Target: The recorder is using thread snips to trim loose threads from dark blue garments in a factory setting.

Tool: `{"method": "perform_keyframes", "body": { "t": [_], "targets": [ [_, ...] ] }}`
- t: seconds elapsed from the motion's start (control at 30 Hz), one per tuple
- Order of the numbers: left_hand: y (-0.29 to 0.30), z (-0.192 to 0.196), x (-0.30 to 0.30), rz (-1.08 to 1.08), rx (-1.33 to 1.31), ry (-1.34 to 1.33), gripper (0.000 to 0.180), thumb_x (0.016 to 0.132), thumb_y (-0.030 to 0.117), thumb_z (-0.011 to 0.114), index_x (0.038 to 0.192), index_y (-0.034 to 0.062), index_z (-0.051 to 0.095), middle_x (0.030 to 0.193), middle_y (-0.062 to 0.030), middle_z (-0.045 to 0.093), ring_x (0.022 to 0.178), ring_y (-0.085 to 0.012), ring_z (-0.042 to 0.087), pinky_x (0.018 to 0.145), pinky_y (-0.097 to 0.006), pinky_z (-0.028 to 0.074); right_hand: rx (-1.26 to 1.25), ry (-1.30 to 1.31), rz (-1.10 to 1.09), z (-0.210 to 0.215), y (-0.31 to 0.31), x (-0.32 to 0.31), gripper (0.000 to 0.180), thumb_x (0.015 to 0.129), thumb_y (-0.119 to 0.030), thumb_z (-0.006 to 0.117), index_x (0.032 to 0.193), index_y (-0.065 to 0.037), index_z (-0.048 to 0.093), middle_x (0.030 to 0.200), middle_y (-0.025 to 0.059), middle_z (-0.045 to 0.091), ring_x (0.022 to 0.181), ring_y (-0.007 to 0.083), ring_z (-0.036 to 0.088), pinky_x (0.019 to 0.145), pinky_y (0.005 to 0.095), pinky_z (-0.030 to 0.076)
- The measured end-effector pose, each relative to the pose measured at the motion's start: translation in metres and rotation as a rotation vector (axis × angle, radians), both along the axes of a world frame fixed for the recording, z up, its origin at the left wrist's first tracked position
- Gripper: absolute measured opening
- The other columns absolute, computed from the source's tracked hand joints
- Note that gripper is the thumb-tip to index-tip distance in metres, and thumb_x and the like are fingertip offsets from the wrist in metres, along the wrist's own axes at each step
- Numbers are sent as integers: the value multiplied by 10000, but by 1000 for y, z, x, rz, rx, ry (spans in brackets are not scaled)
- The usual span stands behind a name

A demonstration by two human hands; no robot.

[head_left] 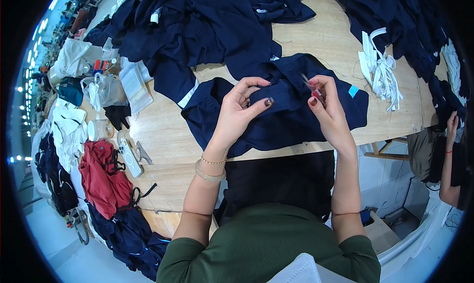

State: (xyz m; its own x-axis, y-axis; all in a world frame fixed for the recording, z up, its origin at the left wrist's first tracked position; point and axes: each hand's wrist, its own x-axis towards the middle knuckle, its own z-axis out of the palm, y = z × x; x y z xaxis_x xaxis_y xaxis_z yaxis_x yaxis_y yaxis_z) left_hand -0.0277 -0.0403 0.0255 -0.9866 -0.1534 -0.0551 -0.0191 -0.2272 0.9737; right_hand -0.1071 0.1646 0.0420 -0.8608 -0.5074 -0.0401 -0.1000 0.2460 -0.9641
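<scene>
A navy blue garment [291,127] lies bunched on the wooden table right in front of me, with a light blue tag [353,90] on its right part. My left hand [238,110] is closed on a fold of it, thumb and fingers pinching the cloth. In my right hand [332,110] is a small pair of thread snips [314,87] with reddish handles, its blades pointing up and left over the garment. Whether the blades touch the cloth I cannot tell.
More navy garments [197,26] are heaped at the far side. White strips [380,70] lie to the right. At left are a phone [130,157], a red cloth bag [104,177] and a clear plastic bag [103,90]. Another person's hand [452,130] shows at far right.
</scene>
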Motion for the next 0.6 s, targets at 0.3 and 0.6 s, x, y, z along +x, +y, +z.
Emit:
{"method": "perform_keyframes", "body": {
  "t": [0.3,0.6],
  "targets": [
    [4,4,0,62,188,-13,307,904,12,621,1200,-5,541,1000,-65,648,897,-63,600,851,-172,466,9,333,-104,-4,0,7,261,824,-185,720,862,0,540,794,76,562,712,193,548,634,287,447],
    [4,7,2,53,218,-4,320,901,10,630,1205,-3,532,992,-65,638,894,-54,587,832,-165,462,40,648,-122,-1,-14,10,330,696,-180,793,809,-3,538,772,86,564,696,242,538,588,309,428]
  ]
}}
